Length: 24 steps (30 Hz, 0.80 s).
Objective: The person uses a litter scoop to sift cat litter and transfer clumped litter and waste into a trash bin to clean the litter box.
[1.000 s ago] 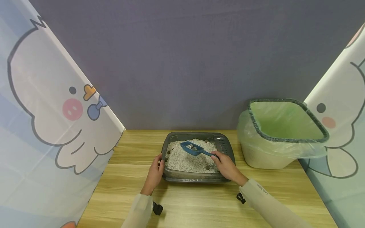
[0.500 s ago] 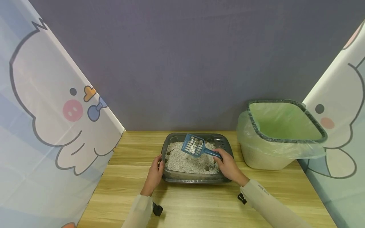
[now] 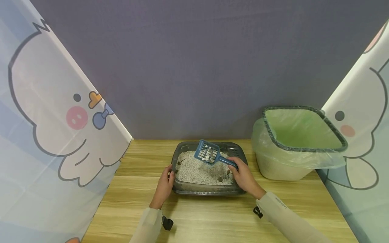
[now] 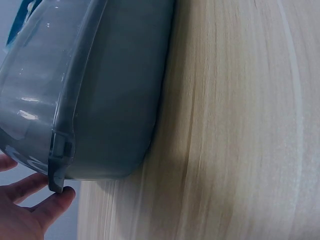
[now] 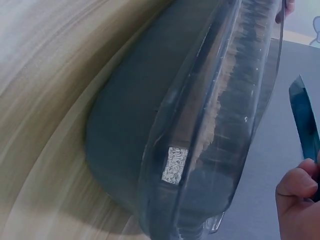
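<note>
In the head view a dark grey litter box (image 3: 206, 193) holds pale litter (image 3: 194, 172) with several brown clumps, one clump (image 3: 220, 179) near its front right. My left hand (image 3: 165, 182) grips the box's left rim; in the left wrist view the thumb (image 4: 56, 205) lies on one side of the rim and fingers on the other. My right hand (image 3: 243, 176) holds a blue slotted litter scoop (image 3: 217, 153) by its handle, above the litter. Pale and greyish lumps lie on the scoop's blade. In the right wrist view only part of the scoop (image 5: 303, 112) shows.
Right of the box stands a bin (image 3: 279, 170) lined with a translucent green bag, its dark-edged mouth open upward. Both stand on a wooden table (image 3: 212, 219). A grey back wall (image 3: 194, 74) and printed side panels enclose the table.
The scoop has turned in my right hand from nearly level to showing its slotted face, and has shifted slightly right. Lumps on it have spread about. My left hand stays on the rim.
</note>
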Motion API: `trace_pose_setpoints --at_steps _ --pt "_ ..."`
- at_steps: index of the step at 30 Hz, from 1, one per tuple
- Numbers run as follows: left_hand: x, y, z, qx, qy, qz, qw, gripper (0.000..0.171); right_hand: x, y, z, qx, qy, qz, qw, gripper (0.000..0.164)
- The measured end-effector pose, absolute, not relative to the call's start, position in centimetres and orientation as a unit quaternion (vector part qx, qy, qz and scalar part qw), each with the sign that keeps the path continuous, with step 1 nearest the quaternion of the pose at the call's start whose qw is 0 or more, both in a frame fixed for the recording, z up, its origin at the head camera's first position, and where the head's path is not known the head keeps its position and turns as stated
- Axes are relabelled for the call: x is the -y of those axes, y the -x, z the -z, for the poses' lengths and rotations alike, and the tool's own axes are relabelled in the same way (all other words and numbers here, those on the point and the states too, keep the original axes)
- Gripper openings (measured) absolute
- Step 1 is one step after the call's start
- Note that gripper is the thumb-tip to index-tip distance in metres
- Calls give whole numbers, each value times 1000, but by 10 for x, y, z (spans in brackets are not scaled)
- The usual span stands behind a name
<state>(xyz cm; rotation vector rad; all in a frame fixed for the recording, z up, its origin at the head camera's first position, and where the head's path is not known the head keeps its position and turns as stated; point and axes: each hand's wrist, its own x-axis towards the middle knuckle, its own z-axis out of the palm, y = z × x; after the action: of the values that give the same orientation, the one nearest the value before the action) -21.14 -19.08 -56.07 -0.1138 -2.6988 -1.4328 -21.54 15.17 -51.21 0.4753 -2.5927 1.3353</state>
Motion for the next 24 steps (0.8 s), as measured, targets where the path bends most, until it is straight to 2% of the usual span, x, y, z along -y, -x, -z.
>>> trace_pose_setpoints --at_steps 7,13,17,24 --pt "190 211 561 881 37 469 44 47 -151 214 509 889 -134 -434 59 32" --pt "190 211 561 882 39 468 45 47 -155 215 506 889 -131 -436 58 36" --pt "191 211 562 882 40 467 46 47 -156 216 506 887 -136 -435 68 35" --pt "192 212 563 882 43 466 48 47 -160 218 499 878 -148 -438 120 30"
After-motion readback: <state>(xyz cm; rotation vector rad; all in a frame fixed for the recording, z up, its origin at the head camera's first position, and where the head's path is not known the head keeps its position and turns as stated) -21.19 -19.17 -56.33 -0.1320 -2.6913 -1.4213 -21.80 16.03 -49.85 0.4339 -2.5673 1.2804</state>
